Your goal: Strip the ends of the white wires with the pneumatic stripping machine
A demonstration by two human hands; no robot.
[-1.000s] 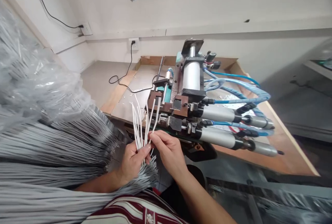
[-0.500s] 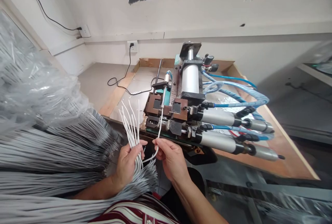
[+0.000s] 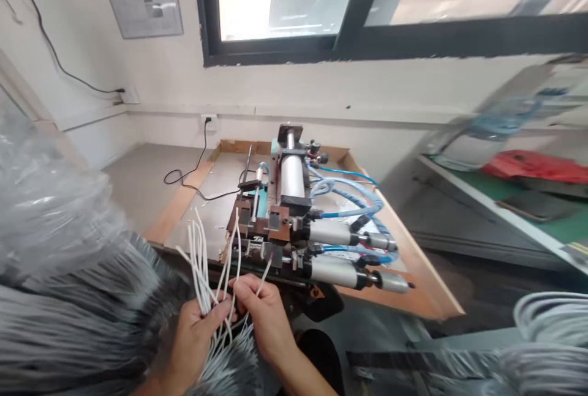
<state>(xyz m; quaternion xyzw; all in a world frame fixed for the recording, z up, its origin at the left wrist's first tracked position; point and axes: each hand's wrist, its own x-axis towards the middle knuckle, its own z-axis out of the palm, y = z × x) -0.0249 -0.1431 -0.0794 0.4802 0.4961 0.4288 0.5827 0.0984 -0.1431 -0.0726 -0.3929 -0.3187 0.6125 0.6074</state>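
Observation:
My left hand [image 3: 195, 338] is closed around a bunch of white cables [image 3: 198, 261], whose free ends fan upward. Beside it, my right hand [image 3: 266, 316] is closed on a white cable [image 3: 265, 276] that sticks up between its fingers and ends in a thin reddish tip. The right thumb and fingertips meet the bunch close to the left fingers. Just beyond the hands stands a pneumatic machine [image 3: 294, 179] with metal cylinders and brown jaw blocks [image 3: 278, 223]. No cable lies in its jaws now. Below the hands hangs a bundle of grey cables [image 3: 234, 359].
A wooden-edged tray [image 3: 436, 298] surrounds the machine, with blue air hoses [image 3: 353, 212] on its right side. Many grey cables [image 3: 68, 322] under clear plastic [image 3: 50, 188] fill the left. A green-topped shelf [image 3: 463, 179] and coiled cables [image 3: 551, 316] are at right.
The cable that lay in the machine's jaws is out, now with a reddish tip. My right hand has come back against the left-hand bunch. My view has tilted up, showing the window.

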